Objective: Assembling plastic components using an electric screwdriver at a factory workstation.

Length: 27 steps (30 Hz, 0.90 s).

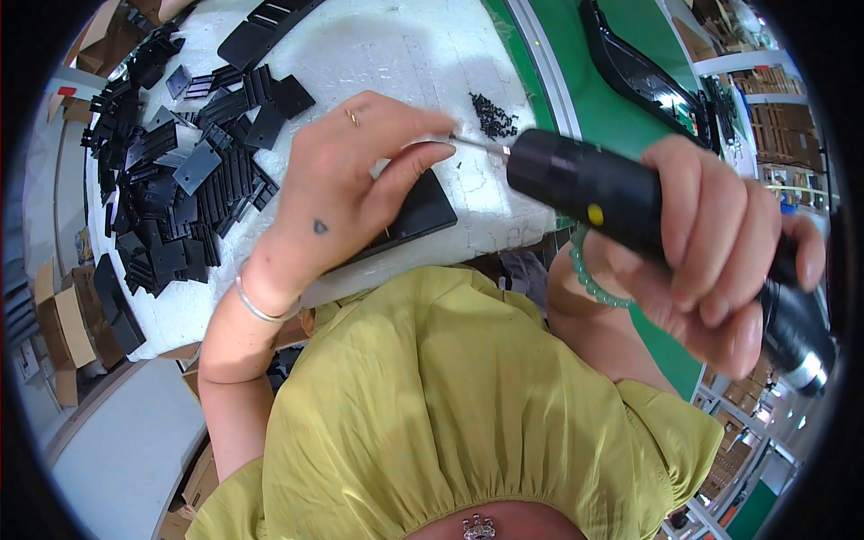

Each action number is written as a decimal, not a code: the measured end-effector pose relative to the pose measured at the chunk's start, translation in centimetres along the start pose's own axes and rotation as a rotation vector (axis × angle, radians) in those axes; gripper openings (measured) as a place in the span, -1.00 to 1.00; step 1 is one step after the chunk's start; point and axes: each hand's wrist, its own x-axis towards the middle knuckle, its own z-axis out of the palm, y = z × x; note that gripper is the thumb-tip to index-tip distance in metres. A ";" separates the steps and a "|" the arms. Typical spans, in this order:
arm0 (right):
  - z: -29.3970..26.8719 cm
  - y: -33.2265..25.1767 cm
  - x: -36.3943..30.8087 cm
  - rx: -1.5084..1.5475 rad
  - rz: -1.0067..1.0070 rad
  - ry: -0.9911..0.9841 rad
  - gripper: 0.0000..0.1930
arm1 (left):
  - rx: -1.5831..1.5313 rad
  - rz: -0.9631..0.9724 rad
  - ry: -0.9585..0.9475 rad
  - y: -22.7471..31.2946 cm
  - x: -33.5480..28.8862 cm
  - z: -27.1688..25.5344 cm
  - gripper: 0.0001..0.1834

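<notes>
The thumb and index finger of the left hand point(337, 180) are brought close together at the tip of the driver bit point(481, 145). Blur prevents telling whether a screw is pinched there; the position would suit guiding or seating a small part on the tip. The fingers of the right hand point(720, 243) are wrapped around the black electric screwdriver point(576, 180), which is held roughly level with its bit toward the left hand, an attitude that presumably brings the tip within easy reach.

A black flat part point(423, 211) lies beneath the left hand, near the front edge of the bench point(378, 45). Loose black screws point(493, 117) form a small heap beyond the bit, probably placed for short reach. A heap of black plates point(193, 171) occupies the left side.

The bench carries a white, padded-looking cover. To its right, past a pale rail point(549, 63), a green surface point(621, 108) supports a long black curved piece point(639, 72). Open cartons point(67, 324) stand at far left; stocked shelving point(783, 126) stands at far right.
</notes>
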 end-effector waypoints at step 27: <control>-1.1 1.1 -0.7 0.044 0.167 0.120 -0.64 | -0.347 -0.721 -0.056 -1.3 -5.7 -4.0 -0.79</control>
